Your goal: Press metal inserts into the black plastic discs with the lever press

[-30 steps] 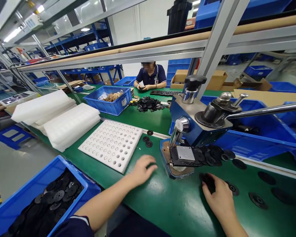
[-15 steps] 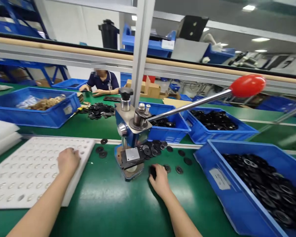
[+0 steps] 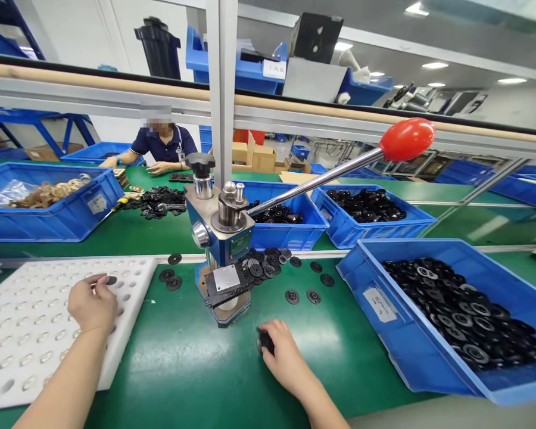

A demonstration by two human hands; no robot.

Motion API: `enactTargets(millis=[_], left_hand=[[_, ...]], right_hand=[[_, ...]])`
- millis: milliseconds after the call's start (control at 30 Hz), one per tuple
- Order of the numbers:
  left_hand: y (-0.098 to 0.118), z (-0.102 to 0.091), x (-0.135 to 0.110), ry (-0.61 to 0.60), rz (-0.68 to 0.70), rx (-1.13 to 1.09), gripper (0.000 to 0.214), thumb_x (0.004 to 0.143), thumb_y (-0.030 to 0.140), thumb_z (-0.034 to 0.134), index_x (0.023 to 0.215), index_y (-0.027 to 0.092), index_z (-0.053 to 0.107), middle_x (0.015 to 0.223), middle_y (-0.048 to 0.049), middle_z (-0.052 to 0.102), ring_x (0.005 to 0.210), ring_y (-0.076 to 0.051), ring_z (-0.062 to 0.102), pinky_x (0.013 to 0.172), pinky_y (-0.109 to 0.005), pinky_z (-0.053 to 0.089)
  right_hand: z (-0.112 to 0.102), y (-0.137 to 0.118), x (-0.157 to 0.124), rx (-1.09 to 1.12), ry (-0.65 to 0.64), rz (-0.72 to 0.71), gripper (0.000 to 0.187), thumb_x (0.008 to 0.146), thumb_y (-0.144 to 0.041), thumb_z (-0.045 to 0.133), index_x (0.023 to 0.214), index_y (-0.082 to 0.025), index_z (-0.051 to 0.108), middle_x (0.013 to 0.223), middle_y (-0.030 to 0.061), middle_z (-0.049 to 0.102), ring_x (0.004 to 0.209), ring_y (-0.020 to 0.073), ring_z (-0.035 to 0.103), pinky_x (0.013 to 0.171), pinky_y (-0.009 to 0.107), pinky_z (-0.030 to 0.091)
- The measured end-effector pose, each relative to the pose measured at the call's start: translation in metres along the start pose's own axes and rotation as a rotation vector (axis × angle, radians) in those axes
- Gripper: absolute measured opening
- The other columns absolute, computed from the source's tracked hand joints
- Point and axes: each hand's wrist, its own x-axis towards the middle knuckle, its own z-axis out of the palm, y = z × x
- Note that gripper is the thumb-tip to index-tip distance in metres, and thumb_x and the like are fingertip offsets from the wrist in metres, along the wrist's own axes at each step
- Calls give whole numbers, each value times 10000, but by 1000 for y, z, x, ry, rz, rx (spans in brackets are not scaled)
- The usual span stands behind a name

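Observation:
My left hand (image 3: 92, 304) hovers over the white foam tray (image 3: 36, 345) full of round holes and pinches a small dark disc (image 3: 109, 280) at its fingertips. Closed around a black round part (image 3: 264, 342), my right hand (image 3: 282, 356) rests on the green table just in front of the blue hand press (image 3: 221, 238). The press has a long steel lever ending in a red knob (image 3: 406, 139). Several black discs (image 3: 261, 265) lie heaped at the press base, with a few loose ones (image 3: 300, 296) to its right.
A blue bin (image 3: 451, 316) of black discs stands at the right, with two more blue bins (image 3: 370, 211) behind the press. Another blue bin (image 3: 49, 202) with tan parts sits at the left. A person (image 3: 161, 146) works across the table beside a pile of black parts (image 3: 156, 201).
The view swung right and settled. My left hand moved from the table onto the foam tray and now pinches a disc. My right hand drew back toward me with a black part.

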Motion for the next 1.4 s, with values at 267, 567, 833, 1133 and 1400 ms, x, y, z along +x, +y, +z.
enactTargets(millis=[267,567,833,1133,1400], left_hand=[[65,-6,-60,-112,-178,-539,172,919,289,484,782,185,473,718,-6,643,537,-139,628,517,-268,514],[33,35,-225,-853,-36,-529,302,776,453,729,883,194,616,738,-23,708,572,-134,611,546,-240,496],[13,42,-244,-917,302,-307,127,854,235,642,970,217,691,864,-45,715,725,-173,636,715,-281,517],[14,37,-243,-992,377,-337,143,900,230,577,1021,198,646,884,-56,688,771,-177,608,747,-281,496],[17,38,-243,-970,355,-325,158,901,254,580,1020,201,669,908,-78,706,807,-209,639,789,-334,532]], right_hand=[[8,-16,-35,-21,-116,85,435,717,-9,570,1101,-194,657,1126,89,622,1062,257,577,969,407,495],[3,-31,-19,-48,-254,222,329,652,-13,662,933,-184,672,1004,74,651,1021,253,609,915,356,489],[36,-4,-2,370,-115,250,169,838,-343,603,881,-182,631,797,45,685,718,197,671,664,284,514],[54,-20,3,344,125,-113,326,960,-417,500,1154,-211,662,1026,86,732,895,177,720,804,256,592],[51,-26,-2,276,186,-337,282,995,-261,454,1194,-233,651,1017,82,720,930,165,707,817,261,606]])
